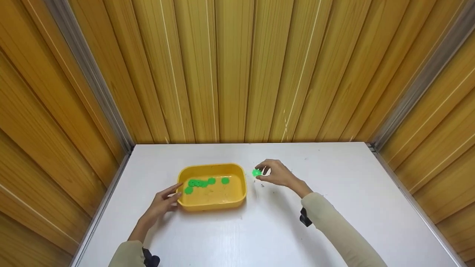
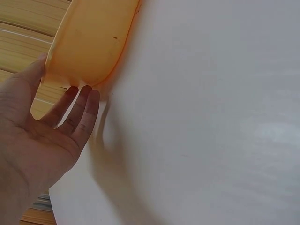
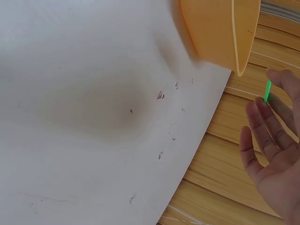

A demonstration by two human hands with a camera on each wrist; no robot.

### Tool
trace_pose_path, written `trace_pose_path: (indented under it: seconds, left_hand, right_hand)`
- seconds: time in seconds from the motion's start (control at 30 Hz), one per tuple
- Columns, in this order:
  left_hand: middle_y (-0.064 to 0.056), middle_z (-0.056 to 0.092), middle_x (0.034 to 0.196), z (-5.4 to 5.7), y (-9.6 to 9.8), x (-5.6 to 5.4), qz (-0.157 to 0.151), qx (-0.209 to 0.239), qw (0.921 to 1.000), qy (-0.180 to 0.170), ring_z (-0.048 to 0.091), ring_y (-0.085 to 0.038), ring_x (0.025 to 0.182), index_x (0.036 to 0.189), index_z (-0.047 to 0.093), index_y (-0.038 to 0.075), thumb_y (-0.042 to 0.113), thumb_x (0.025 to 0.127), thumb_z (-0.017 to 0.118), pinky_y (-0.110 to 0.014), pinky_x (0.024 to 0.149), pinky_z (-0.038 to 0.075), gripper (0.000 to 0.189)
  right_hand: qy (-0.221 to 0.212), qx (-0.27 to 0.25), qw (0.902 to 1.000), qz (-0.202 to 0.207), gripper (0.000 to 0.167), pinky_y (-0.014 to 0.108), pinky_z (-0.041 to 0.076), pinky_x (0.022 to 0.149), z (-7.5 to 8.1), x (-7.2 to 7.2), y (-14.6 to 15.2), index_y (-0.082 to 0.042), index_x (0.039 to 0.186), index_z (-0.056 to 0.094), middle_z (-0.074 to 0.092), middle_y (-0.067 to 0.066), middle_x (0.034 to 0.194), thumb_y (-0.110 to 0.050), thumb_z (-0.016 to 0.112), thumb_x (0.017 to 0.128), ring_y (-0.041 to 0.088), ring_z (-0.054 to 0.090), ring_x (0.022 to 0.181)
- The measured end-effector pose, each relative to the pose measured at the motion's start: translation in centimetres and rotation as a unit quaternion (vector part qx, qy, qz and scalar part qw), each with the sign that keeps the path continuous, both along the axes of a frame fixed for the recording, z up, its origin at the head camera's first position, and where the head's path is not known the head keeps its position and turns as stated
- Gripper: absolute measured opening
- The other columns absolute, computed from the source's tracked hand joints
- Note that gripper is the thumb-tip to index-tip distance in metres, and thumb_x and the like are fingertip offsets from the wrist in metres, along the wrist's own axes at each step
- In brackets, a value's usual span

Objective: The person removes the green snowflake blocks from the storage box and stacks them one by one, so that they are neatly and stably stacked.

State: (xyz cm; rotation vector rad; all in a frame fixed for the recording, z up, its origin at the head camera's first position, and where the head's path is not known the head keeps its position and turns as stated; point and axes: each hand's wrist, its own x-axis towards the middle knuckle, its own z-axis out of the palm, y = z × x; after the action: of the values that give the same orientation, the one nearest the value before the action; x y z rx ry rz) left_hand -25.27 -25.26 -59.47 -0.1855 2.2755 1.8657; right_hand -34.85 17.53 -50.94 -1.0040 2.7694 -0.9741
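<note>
My left hand (image 1: 161, 204) holds the left end of a yellow plastic tub (image 1: 213, 205). The left wrist view shows its thumb (image 2: 35, 70) at the rim and several fingers (image 2: 84, 117) against the outer wall. Several flat green discs (image 1: 196, 183) lie in the tub, mostly clustered toward its left side. Just right of the tub, my right hand (image 1: 276, 173) pinches one green disc (image 1: 256, 172) with a notched-looking edge. In the right wrist view this disc is thin and edge-on between thumb and fingertip, while the other fingers stay spread loosely.
The white table (image 1: 267, 237) carries small dark specks and scuffs (image 3: 161, 95) right of the tub. Wood-patterned panels (image 1: 237, 74) enclose the table at the back and both sides, with grey metal posts (image 1: 92, 70) at the corners.
</note>
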Motion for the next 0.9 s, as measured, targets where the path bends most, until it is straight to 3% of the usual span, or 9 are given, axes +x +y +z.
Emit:
trace_pose_path:
  seconds: [0.17, 0.3, 0.4, 0.57, 0.7, 0.9]
  left_hand:
    - [-0.024, 0.041, 0.154, -0.3, 0.0, 0.0, -0.001, -0.004, 1.0000, -0.004, 0.061, -0.019, 0.109, 0.153, 0.048, 0.021, 0.028, 0.103, 0.063, -0.041, 0.092, 0.063, 0.053]
    - [-0.022, 0.041, 0.153, -0.3, 0.0, -0.2, 0.004, -0.003, 1.0000, -0.007, 0.060, -0.019, 0.108, 0.153, 0.049, 0.022, 0.029, 0.102, 0.063, -0.040, 0.093, 0.063, 0.053]
    - [-0.022, 0.041, 0.153, -0.3, -0.1, -0.2, 0.007, -0.004, 1.0000, -0.005, 0.061, -0.020, 0.109, 0.152, 0.050, 0.022, 0.031, 0.102, 0.064, -0.039, 0.092, 0.063, 0.053]
    - [-0.024, 0.041, 0.155, -0.5, -0.2, 0.0, 0.000, -0.003, 1.0000, 0.002, 0.061, -0.020, 0.110, 0.153, 0.048, 0.020, 0.031, 0.102, 0.064, -0.039, 0.091, 0.064, 0.055]
    - [-0.023, 0.041, 0.154, -0.5, -0.3, -0.1, 0.001, 0.004, 1.0000, 0.004, 0.061, -0.020, 0.109, 0.154, 0.048, 0.019, 0.029, 0.103, 0.063, -0.039, 0.090, 0.064, 0.055]
    - [-0.022, 0.038, 0.151, -0.6, 0.1, -0.4, 0.010, 0.008, 0.9999, 0.000, 0.060, -0.020, 0.109, 0.153, 0.049, 0.019, 0.028, 0.102, 0.064, -0.039, 0.090, 0.063, 0.053]
  right_hand:
    - [-0.008, 0.001, 0.9999, -0.015, 0.031, 0.031, 0.062, 0.077, -0.8, 0.2, 1.5, 0.001, 0.115, 0.074, 0.074, 0.013, 0.102, -0.015, 0.079, 0.088, 0.028, 0.070, 0.091]
    - [-0.006, -0.007, 0.9997, -0.023, 0.030, 0.043, 0.064, 0.080, -1.7, 0.2, 2.2, 0.001, 0.114, 0.074, 0.073, 0.014, 0.103, -0.014, 0.080, 0.088, 0.031, 0.069, 0.093]
    - [-0.001, -0.008, 0.9996, -0.026, 0.028, 0.053, 0.061, 0.083, -2.8, 0.3, 2.6, 0.001, 0.112, 0.074, 0.072, 0.015, 0.104, -0.013, 0.079, 0.088, 0.034, 0.068, 0.095]
    - [-0.004, -0.001, 0.9996, -0.026, 0.028, 0.055, 0.060, 0.083, -4.8, 0.6, 3.1, 0.002, 0.111, 0.074, 0.071, 0.015, 0.102, -0.012, 0.080, 0.087, 0.034, 0.067, 0.094]
    - [-0.020, -0.007, 0.9993, -0.032, 0.030, 0.050, 0.060, 0.082, -6.0, 0.6, 3.4, 0.003, 0.112, 0.074, 0.071, 0.015, 0.101, -0.010, 0.080, 0.086, 0.033, 0.066, 0.093]
    - [-0.040, -0.006, 0.9977, -0.055, 0.029, 0.024, 0.054, 0.076, -7.6, 0.7, 4.1, 0.004, 0.112, 0.074, 0.071, 0.014, 0.099, -0.008, 0.079, 0.086, 0.029, 0.066, 0.091]
